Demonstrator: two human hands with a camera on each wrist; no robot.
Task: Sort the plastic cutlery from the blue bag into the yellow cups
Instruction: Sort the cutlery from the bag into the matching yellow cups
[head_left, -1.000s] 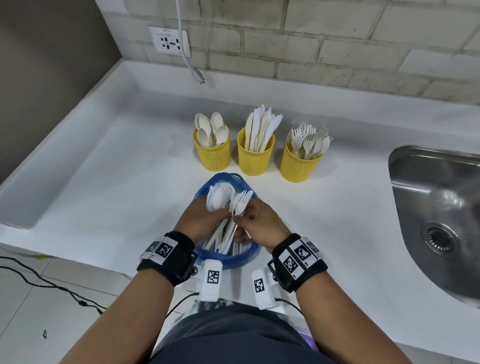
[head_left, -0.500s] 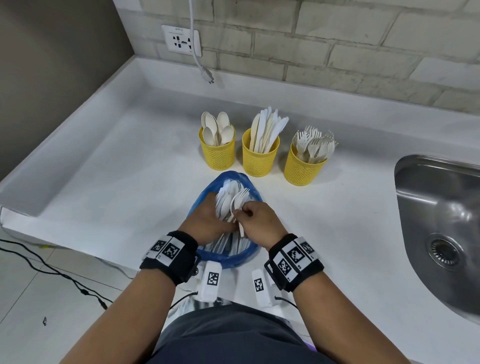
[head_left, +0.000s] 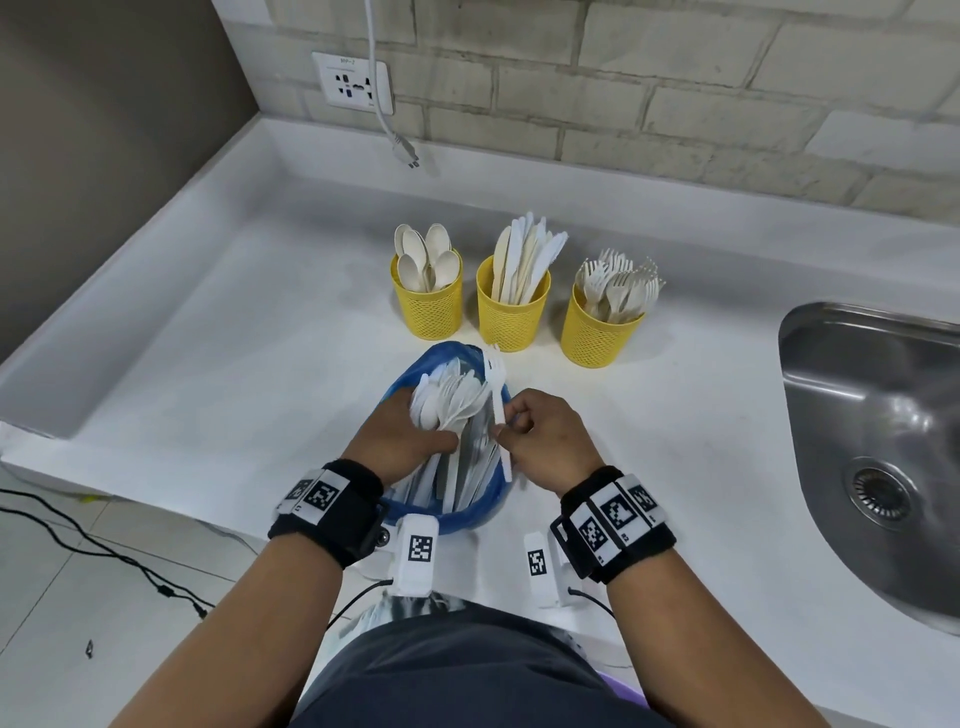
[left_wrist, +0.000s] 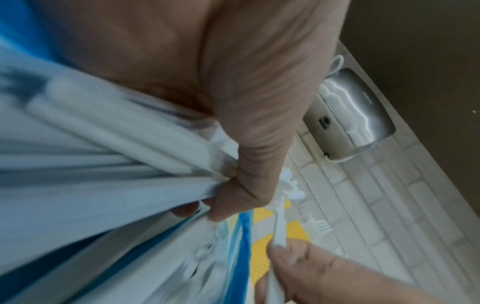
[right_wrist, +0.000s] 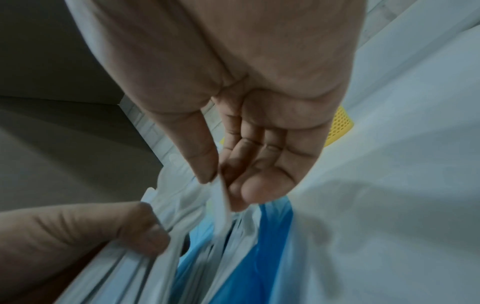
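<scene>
A blue bag (head_left: 470, 512) lies on the white counter near its front edge. My left hand (head_left: 400, 441) grips a bundle of white plastic cutlery (head_left: 452, 402) over the bag's mouth. To its right, my right hand (head_left: 540, 441) pinches a single white fork (head_left: 496, 382) by its handle, tines pointing toward the cups. Behind the bag stand three yellow mesh cups: the left cup (head_left: 428, 306) with spoons, the middle cup (head_left: 511, 312) with knives, the right cup (head_left: 597, 330) with forks. In the right wrist view, thumb and fingers pinch the fork handle (right_wrist: 221, 197).
A steel sink (head_left: 878, 447) is set into the counter at the right. A wall socket (head_left: 356, 80) with a dangling white cable (head_left: 387, 119) is on the brick wall behind. The counter's front edge lies close to my body. Black cables run on the floor at the left.
My right hand has drawn one fork out of the bundle and off to its right. The left hand keeps hold of the bundle over the bag.
</scene>
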